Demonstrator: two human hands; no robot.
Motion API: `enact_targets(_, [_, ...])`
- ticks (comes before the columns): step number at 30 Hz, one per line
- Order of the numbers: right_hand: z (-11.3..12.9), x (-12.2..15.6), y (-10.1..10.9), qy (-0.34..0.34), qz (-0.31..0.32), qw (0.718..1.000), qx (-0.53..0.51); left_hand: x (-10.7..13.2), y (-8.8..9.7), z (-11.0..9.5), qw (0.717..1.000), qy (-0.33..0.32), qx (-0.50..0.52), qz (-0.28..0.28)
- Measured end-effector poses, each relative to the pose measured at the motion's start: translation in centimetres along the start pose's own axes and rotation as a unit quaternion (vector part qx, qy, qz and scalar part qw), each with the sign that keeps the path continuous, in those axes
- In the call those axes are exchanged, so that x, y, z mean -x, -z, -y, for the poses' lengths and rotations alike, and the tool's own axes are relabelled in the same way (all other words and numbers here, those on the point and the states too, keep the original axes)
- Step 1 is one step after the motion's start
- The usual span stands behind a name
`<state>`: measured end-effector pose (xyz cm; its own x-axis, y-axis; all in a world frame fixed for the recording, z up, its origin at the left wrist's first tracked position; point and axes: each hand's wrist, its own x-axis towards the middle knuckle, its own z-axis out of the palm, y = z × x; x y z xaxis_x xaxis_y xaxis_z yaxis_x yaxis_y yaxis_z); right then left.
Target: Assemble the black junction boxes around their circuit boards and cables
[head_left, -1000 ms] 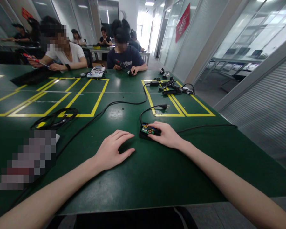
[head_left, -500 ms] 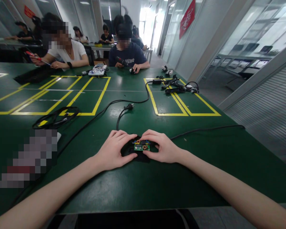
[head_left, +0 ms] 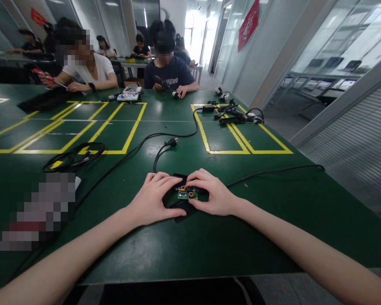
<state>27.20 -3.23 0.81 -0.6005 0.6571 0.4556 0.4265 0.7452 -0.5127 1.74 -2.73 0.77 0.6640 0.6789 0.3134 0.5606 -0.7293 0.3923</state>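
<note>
A small green circuit board with copper-wound coils and blue and yellow wires lies between my two hands. Beneath it is a black plastic case, jutting out at front and back. My left hand curves around the case's left side, with its thumb on the front part and fingertips at the back part. My right hand pinches the board's right end between thumb and fingers. Behind my left hand, a black cord ends in a plug. Another black cord leads off to the right from my right hand.
A coiled black cable lies at left, near a blurred-out object. Farther back are a tangle of black adapters and cords, yellow tape lines and a white device. Two people sit across the green table, handling tools.
The black case now shows more at front and back, at a turned angle beneath the board. The board has shifted slightly left, and my left thumb reaches a little farther right.
</note>
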Motion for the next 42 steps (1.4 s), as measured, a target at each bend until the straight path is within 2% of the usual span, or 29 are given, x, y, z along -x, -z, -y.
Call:
enact_targets(7, [-0.2, -0.3, 0.0, 0.020, 0.004, 1.000, -0.007, -0.2, -1.5, 1.7, 0.999, -0.005, -0.022, -0.032])
enact_targets(15, [-1.2, -0.1, -0.3, -0.004, -0.012, 1.000, -0.026, -0.6, -0.6, 0.7, 0.999, -0.018, -0.027, -0.008])
enact_targets(22, [-1.0, -0.2, -0.3, -0.009, 0.010, 1.000, -0.017, -0.7, -0.6, 0.6, 0.998, 0.000, -0.059, -0.035])
enact_targets(32, [-0.6, -0.2, -0.4, -0.022, -0.005, 1.000, -0.005, -0.5, -0.1, 0.7, 0.998, -0.025, 0.038, -0.049])
enact_targets(37, [-0.8, -0.2, -0.5, -0.028, -0.023, 0.999, 0.020, -0.4, -0.4, 1.0, 0.995, 0.012, 0.069, -0.071])
enact_targets(42, [-1.0, -0.2, -0.7, -0.034, -0.045, 0.997, 0.046, -0.3, -0.1, 1.1, 0.994, 0.041, 0.074, -0.071])
